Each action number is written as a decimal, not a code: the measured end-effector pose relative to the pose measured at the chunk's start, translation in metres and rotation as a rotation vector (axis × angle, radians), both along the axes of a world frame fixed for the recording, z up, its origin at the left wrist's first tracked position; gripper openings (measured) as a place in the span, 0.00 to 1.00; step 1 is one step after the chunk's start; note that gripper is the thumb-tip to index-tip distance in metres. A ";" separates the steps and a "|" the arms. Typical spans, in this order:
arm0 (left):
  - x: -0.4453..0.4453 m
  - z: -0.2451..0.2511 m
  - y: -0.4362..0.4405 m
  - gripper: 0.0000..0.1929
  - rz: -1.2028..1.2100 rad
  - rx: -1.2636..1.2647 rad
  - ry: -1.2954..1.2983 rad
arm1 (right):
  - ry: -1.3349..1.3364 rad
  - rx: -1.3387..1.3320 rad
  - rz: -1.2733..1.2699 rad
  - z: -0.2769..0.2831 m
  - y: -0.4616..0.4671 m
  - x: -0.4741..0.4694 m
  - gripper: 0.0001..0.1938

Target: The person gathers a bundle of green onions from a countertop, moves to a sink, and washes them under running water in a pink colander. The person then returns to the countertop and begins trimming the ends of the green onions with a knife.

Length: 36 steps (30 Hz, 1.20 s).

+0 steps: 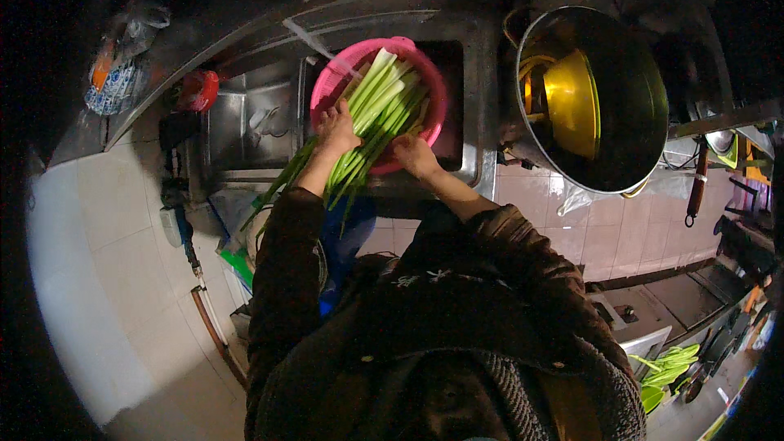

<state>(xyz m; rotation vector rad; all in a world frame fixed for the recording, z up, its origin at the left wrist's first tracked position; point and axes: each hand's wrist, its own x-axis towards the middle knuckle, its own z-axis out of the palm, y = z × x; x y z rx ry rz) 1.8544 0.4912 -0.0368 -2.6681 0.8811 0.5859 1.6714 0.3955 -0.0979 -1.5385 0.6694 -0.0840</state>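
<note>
A bundle of green stalks with pale ends, seemingly scallions point(383, 98), lies across a pink plastic colander point(436, 82). The colander sits in the right basin of a stainless steel sink point(481, 104). The long green leaves hang over its near rim towards my body. My left hand point(338, 130) rests on the left side of the bundle, its fingers spread and partly hidden among the stalks. My right hand point(416, 156) is at the colander's near right side, against the leaves; its fingertips are hidden, so its hold cannot be told. A thin stream, apparently water, slants down into the colander from the upper left.
A large metal pot point(658, 98) with a yellow metal basin point(569, 104) inside stands right of the sink. The left sink basin point(245, 128) holds a small pale item. A red container point(199, 90) stands beyond it at the left. More green stalks point(670, 364) lie at the lower right.
</note>
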 end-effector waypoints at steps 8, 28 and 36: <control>0.047 0.009 -0.005 0.43 0.071 -0.160 0.197 | -0.039 0.144 -0.006 -0.010 -0.023 -0.020 0.11; 0.032 0.177 -0.006 0.54 -0.138 -0.314 0.457 | -0.483 1.303 -0.608 0.149 0.014 0.149 0.10; 0.096 0.153 0.005 0.39 -0.239 -0.815 0.693 | -0.693 0.922 -0.765 0.184 -0.069 0.156 0.10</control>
